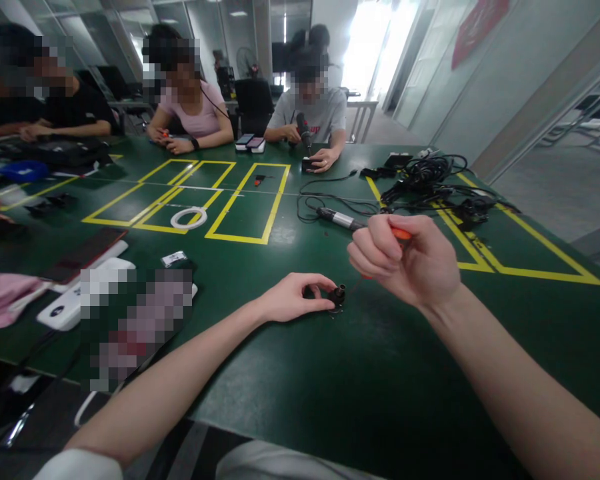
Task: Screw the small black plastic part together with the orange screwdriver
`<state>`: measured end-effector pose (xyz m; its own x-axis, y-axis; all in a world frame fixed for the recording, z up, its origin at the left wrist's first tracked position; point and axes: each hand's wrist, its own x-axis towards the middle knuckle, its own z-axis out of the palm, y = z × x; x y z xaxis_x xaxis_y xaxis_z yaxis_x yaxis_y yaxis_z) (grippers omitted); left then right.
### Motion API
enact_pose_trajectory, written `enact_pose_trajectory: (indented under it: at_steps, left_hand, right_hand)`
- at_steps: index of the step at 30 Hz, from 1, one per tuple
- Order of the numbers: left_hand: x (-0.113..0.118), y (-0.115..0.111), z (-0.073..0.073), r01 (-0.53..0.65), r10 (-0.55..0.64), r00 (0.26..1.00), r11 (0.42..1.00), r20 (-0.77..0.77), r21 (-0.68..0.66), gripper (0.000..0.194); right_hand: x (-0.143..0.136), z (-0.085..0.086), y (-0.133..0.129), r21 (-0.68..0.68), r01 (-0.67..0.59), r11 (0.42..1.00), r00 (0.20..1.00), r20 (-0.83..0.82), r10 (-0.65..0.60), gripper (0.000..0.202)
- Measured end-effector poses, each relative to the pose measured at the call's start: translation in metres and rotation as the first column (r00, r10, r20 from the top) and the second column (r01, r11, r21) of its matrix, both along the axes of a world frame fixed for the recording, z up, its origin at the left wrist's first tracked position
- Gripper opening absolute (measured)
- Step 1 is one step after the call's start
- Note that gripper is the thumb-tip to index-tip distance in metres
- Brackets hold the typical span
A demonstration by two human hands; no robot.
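Observation:
My left hand (300, 297) reaches in from the left, thumb and fingers closed on a small black round part (337, 297) with a short tube standing up from it. That part rests on the green table (380, 380). To the right, and somewhat higher, my right hand (410, 257) is wrapped in a fist round an orange-handled screwdriver (403, 233). Most of its handle is hidden by my fingers. Its thin shaft is faint, slanting down to the left toward the black part.
Beyond my right hand lies a silver-and-black electric screwdriver (340, 219) with a cable. Black cables (425, 180) are heaped at the back right. A white ring (189, 217) lies by yellow tape. White power strip (85, 293) is at left. Across the table, a person (307, 110) holds a power tool.

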<state>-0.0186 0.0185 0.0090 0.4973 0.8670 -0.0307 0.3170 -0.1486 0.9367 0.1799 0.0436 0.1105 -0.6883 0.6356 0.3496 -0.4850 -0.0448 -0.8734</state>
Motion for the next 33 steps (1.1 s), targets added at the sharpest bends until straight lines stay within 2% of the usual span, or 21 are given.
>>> enact_pose_trajectory:
  at_steps: [4,7,10,13,16,19,24,29,33]
  left_hand:
    - [0.000,0.000,0.000,0.003,-0.003,1.000,1.000,-0.003,-0.013,0.037]
    - [0.000,0.000,0.000,0.002,-0.002,1.000,1.000,0.005,-0.005,0.036]
    - [0.000,0.000,0.000,0.006,-0.006,1.000,1.000,0.006,-0.001,0.037]
    - [0.000,0.000,0.000,0.000,0.000,1.000,1.000,-0.001,-0.005,0.038]
    - [0.000,0.000,0.000,-0.002,0.002,1.000,1.000,-0.005,0.002,0.037]
    - [-0.001,0.000,-0.001,0.016,-0.016,1.000,1.000,0.003,0.026,0.038]
    - [-0.002,0.000,-0.003,0.040,-0.040,0.999,0.998,-0.010,0.056,0.056]
    - [-0.002,0.001,-0.003,0.022,-0.021,0.999,0.999,-0.041,0.030,0.042]
    - [-0.002,0.002,-0.003,0.025,-0.024,0.999,0.999,-0.037,0.021,0.042]
  right_hand:
    - [0.002,-0.001,-0.003,-0.006,-0.032,0.999,0.999,0.006,0.032,0.051]
    - [0.002,-0.001,-0.007,-0.007,-0.051,0.999,0.999,0.000,0.051,0.037]
    - [-0.001,0.000,-0.009,-0.013,0.005,1.000,1.000,0.018,-0.005,0.026]
    - [-0.004,0.001,-0.008,0.048,0.077,0.996,0.997,0.022,-0.079,0.033]
    - [-0.006,0.002,-0.008,0.077,0.087,0.993,0.995,0.033,-0.090,0.044]
    - [-0.005,0.001,-0.009,0.015,0.088,0.996,0.995,0.037,-0.089,0.038]
    - [-0.006,0.000,-0.010,-0.006,0.062,0.998,0.998,0.021,-0.061,0.028]
    - [-0.008,-0.001,-0.010,0.038,0.118,0.992,0.993,0.017,-0.119,0.042]
    - [-0.007,-0.002,-0.008,0.020,0.120,0.993,0.993,0.013,-0.121,0.052]
